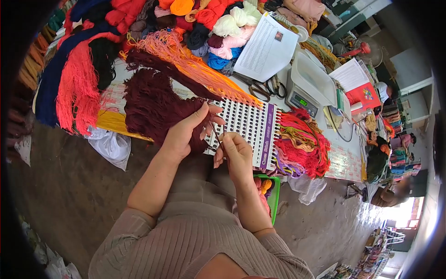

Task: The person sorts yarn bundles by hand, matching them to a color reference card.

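Note:
My left hand (186, 130) is closed on strands at the edge of a dark maroon thread bundle (151, 104). Close beside it, my right hand (236, 151) pinches a thin part of the maroon thread, and short strands stretch between the two. Just beyond my fingers lies a white perforated thread card (246, 123) with a purple band printed "Cross Stitch". Orange threads (218, 86) hang from its far edge. A mixed bunch of red, green and pink threads (304, 144) is looped along its right edge.
Heaped skeins (232, 21) cover the back of the table. A printed sheet (267, 49), black scissors (276, 87) and a digital scale (304, 102) stand to the right. Coral threads (76, 88) hang over the left edge. Below the table is a green basket (275, 197).

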Available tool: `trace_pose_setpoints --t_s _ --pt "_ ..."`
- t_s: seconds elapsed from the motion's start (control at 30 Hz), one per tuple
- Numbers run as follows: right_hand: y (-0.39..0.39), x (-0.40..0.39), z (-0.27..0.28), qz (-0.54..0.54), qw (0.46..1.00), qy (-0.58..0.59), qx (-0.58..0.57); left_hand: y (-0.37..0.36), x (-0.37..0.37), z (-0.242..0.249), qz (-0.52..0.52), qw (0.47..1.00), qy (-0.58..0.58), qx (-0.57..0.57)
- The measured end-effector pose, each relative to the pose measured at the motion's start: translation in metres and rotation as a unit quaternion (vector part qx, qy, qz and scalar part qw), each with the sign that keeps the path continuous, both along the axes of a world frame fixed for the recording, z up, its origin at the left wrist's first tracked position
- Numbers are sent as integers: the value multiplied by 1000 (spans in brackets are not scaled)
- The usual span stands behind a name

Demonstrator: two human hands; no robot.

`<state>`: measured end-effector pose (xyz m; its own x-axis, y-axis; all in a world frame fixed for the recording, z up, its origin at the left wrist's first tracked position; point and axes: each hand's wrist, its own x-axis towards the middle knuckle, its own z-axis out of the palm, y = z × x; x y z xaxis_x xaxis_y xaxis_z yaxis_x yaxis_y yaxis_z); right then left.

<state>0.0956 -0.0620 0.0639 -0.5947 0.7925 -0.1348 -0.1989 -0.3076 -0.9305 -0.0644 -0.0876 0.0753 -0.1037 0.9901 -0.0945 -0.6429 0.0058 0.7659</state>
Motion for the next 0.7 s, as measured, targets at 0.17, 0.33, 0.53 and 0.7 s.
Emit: trace_pose_setpoints --t_s 0.17,0.33,0.53,0.7 --pt "0 0 0 12 1000 -16 7 -2 1 0 -18 999 7 -48" --pt "0 3 -2 -13 1000 25 9 -5 2 8 -20 999 -33 -37" --pt "0 2 -1 -25 999 28 6 -3 0 4 -7 999 1 -42" --pt "-1 1 3 -32 999 -1 7 0 6 8 35 997 -17 -69"
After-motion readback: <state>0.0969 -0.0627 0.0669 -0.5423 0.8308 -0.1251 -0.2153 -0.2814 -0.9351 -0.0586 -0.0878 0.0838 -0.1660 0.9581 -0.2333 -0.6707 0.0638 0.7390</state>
